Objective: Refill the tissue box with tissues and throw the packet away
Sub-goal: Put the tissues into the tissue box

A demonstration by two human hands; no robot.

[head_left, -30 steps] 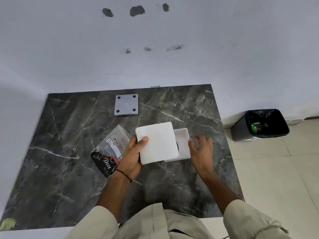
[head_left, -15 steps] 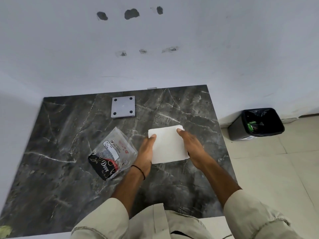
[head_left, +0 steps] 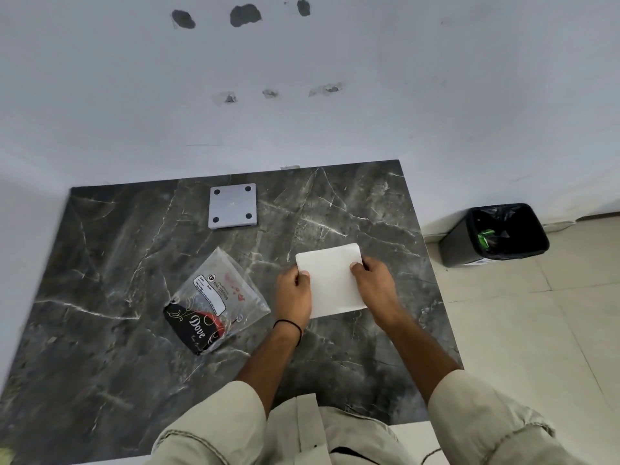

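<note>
The tissue box is hidden beneath the white tissue stack [head_left: 332, 280], so I cannot make it out. My left hand [head_left: 293, 297] and right hand [head_left: 375, 285] grip the stack's two sides, fingers curled closed on it, over the dark marble table [head_left: 100, 263]. The emptied clear packet [head_left: 214, 300] lies just left. A grey square plate [head_left: 232, 205] sits farther back; a black bin [head_left: 496, 234] stands on the floor, right.

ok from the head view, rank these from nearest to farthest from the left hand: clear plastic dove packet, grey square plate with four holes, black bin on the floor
1. Clear plastic Dove packet: on the table just left of the left hand.
2. Grey square plate with four holes: farther back on the table, toward the wall.
3. Black bin: on the floor, off the table's right side.
</note>
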